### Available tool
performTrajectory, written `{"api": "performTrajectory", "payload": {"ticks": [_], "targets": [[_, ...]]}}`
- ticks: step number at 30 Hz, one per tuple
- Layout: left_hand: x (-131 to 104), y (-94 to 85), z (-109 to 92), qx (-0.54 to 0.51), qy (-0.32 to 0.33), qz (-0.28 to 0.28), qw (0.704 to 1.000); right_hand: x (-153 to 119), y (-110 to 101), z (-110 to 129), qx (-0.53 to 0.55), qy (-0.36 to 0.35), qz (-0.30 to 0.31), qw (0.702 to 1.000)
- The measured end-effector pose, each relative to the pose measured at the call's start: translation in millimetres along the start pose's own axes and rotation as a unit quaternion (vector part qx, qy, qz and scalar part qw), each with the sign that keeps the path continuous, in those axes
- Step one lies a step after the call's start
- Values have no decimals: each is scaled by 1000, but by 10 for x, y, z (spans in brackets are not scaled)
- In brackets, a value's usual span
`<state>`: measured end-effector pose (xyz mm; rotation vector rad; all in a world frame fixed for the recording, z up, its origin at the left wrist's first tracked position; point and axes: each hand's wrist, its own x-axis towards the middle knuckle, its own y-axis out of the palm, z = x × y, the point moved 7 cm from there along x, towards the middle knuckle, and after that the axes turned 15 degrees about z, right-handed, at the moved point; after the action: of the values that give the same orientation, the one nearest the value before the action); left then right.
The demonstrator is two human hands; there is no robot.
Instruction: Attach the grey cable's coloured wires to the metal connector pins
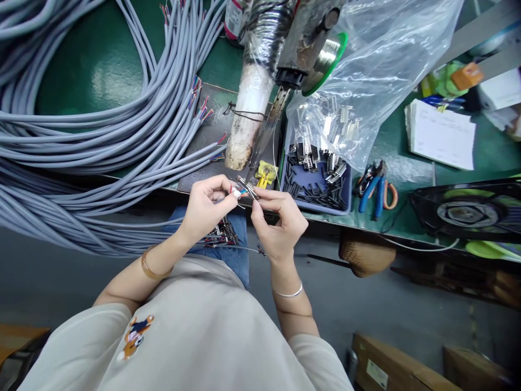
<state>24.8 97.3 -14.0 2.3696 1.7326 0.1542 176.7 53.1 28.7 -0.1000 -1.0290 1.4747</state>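
Note:
My left hand point(208, 207) is closed in a pinch on the stripped end of a grey cable, its thin coloured wires point(243, 192) fanning toward the right. Between thumb and fingers, my right hand point(280, 221) grips a small metal connector point(249, 188) where those wires meet it. Just above both hands, the tip of a soldering iron point(264, 130) points down at the connector; I cannot tell whether it touches. A yellow clip-like piece point(266, 174) lies close behind my right fingers. Several finished-looking connectors on cables point(223, 232) rest over my lap.
Bundled grey cables point(134, 136) cover the left side. A white, wrapped tube point(248, 119) and a solder spool point(328, 62) stand ahead. At right are a blue tray point(303, 174) of connectors and black sleeves, a plastic bag point(391, 60), pliers point(379, 190), papers point(442, 133) and a black fan point(468, 210).

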Motion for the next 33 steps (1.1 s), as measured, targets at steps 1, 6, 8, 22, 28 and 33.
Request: {"api": "performTrajectory", "payload": {"ticks": [1, 6, 8, 22, 28, 33], "targets": [[1, 0, -10, 7, 4, -1, 1000, 2, -1, 5, -6, -5, -1, 1000], [11, 8, -58, 31, 24, -4, 999, 8, -6, 16, -23, -23, -2, 999], [17, 10, -63, 41, 25, -4, 999, 11, -8, 17, -27, -30, -3, 999], [21, 7, -166, 92, 26, -13, 995, 71, -22, 61, -37, -33, -8, 999], [22, 14, -93, 92, 4, -4, 996, 40, -6, 36, -46, -21, -6, 999], [-5, 32, -169, 119, 24, -22, 992, 61, -19, 56, -59, -29, -8, 998]]}}
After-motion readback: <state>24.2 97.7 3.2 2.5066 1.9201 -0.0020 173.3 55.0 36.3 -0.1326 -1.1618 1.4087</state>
